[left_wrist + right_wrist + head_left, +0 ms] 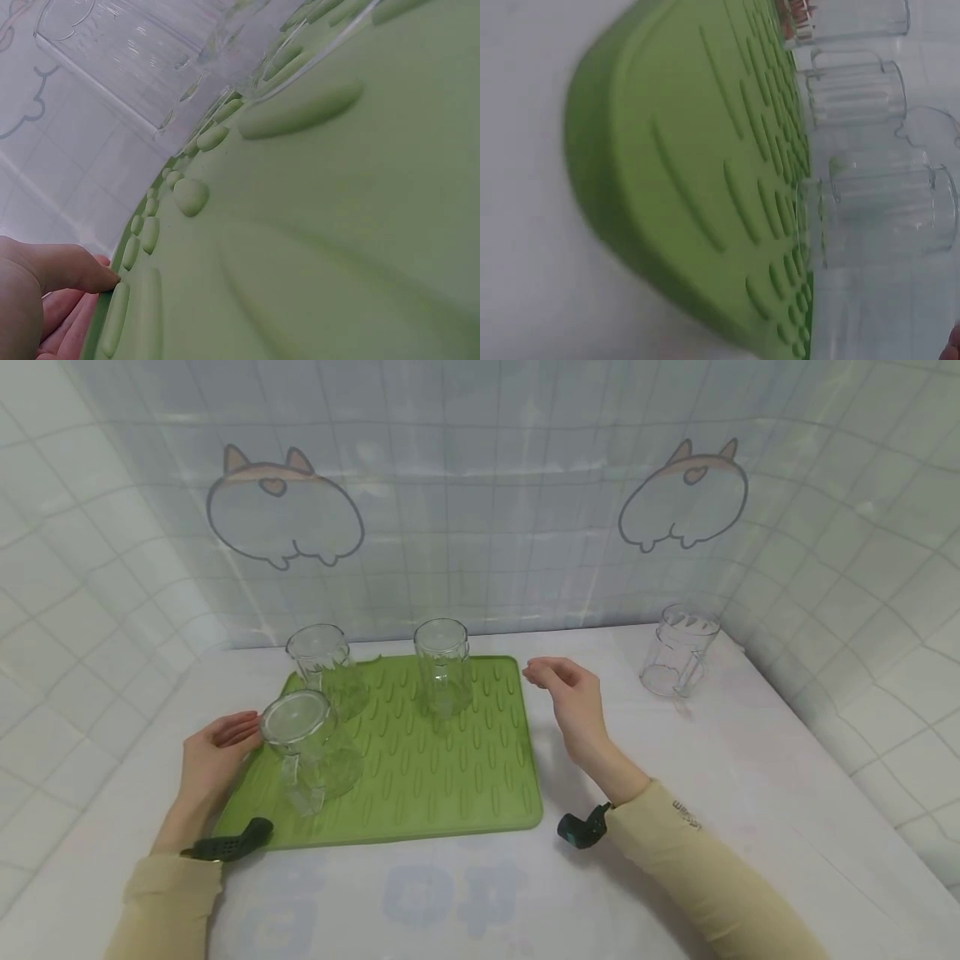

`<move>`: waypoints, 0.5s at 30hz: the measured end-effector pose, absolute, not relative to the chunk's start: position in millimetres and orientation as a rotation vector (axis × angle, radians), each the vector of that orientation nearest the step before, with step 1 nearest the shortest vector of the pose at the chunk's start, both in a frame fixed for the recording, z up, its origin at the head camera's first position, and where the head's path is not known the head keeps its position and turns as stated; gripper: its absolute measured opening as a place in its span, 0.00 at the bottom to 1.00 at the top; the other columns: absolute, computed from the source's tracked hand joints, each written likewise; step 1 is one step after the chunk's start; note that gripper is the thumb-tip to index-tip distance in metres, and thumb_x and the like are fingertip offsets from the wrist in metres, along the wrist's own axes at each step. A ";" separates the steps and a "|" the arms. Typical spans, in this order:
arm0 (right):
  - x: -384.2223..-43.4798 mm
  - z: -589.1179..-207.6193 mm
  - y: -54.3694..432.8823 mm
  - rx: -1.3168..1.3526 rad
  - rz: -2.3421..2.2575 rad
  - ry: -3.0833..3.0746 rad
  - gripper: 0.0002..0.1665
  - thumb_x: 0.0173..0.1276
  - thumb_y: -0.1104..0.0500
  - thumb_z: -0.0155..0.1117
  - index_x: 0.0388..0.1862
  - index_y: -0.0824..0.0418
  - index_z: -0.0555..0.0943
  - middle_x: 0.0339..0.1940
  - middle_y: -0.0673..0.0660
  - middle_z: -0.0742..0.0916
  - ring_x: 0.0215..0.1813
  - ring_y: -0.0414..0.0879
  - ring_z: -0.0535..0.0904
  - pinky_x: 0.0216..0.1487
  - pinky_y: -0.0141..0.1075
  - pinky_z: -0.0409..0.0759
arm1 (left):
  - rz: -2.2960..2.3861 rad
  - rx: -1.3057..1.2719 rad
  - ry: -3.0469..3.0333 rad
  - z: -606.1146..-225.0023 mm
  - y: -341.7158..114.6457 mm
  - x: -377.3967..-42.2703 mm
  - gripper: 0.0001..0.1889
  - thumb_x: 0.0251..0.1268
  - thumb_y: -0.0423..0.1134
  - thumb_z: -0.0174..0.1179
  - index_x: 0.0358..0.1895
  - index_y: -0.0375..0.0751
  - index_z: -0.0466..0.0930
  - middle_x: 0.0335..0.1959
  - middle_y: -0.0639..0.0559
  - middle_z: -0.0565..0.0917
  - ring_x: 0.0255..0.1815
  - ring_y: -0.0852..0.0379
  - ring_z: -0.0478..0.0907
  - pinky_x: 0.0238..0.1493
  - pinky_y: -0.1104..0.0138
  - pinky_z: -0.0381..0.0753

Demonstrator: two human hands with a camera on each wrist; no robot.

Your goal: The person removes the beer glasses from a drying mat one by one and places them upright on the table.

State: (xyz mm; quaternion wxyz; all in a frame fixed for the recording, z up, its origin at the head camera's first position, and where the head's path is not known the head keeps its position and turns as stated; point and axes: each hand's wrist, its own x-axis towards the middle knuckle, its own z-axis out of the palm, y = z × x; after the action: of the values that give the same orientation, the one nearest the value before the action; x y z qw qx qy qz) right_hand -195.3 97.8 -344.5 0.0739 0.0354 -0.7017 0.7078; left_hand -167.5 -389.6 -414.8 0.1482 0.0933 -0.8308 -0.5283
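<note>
A green ribbed drying mat [390, 814] lies flat with three clear glass mugs on it. One mug [300, 735] stands at the front left with its closed base up, another mug [318, 652] behind it, and a third mug [442, 664] at the back middle. My left hand [213, 752] is at the mat's left edge, fingers loosely bent, close beside the front-left mug. In the left wrist view its thumb [79, 270] overlaps the mat's rim. Off the mat's back right side hovers my right hand [573, 693], loosely curled and holding nothing.
A fourth glass, a handled mug [678, 652], stands on the white table cover [750, 760] at the back right. Tiled sheeting [487, 527] with cartoon drawings rises behind and on both sides. Dark cameras are strapped at each wrist.
</note>
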 end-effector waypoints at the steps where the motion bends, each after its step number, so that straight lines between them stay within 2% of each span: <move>1: -195.6 -344.4 94.3 0.119 2.137 -2.104 0.18 0.73 0.52 0.63 0.52 0.65 0.83 0.45 0.55 0.88 0.50 0.46 0.81 0.68 0.45 0.72 | -1.512 0.267 -2.394 -414.7 -389.6 -167.4 0.25 0.69 0.36 0.64 0.65 0.29 0.73 0.36 0.84 0.80 0.40 0.85 0.78 0.44 0.87 0.78; 10: -199.5 -348.7 67.2 0.198 2.224 -2.125 0.17 0.74 0.54 0.62 0.49 0.66 0.84 0.44 0.56 0.88 0.51 0.52 0.81 0.67 0.48 0.76 | -1.468 0.269 -2.431 -414.9 -390.8 -169.0 0.27 0.69 0.38 0.64 0.66 0.27 0.71 0.36 0.85 0.78 0.40 0.85 0.77 0.43 0.88 0.78; 15: -201.8 -350.6 54.1 0.198 2.261 -2.150 0.16 0.74 0.55 0.62 0.50 0.66 0.84 0.46 0.58 0.88 0.51 0.50 0.83 0.67 0.47 0.76 | -1.511 0.275 -2.400 -415.4 -390.5 -168.8 0.27 0.69 0.36 0.63 0.67 0.26 0.70 0.36 0.84 0.80 0.39 0.85 0.78 0.43 0.88 0.78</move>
State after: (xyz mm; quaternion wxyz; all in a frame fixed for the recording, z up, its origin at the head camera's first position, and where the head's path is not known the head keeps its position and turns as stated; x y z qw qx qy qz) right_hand -201.8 54.1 -350.6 0.0075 0.0632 -0.6878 0.7231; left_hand -168.8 -390.5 -415.4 0.1457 0.0956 -0.8332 -0.5247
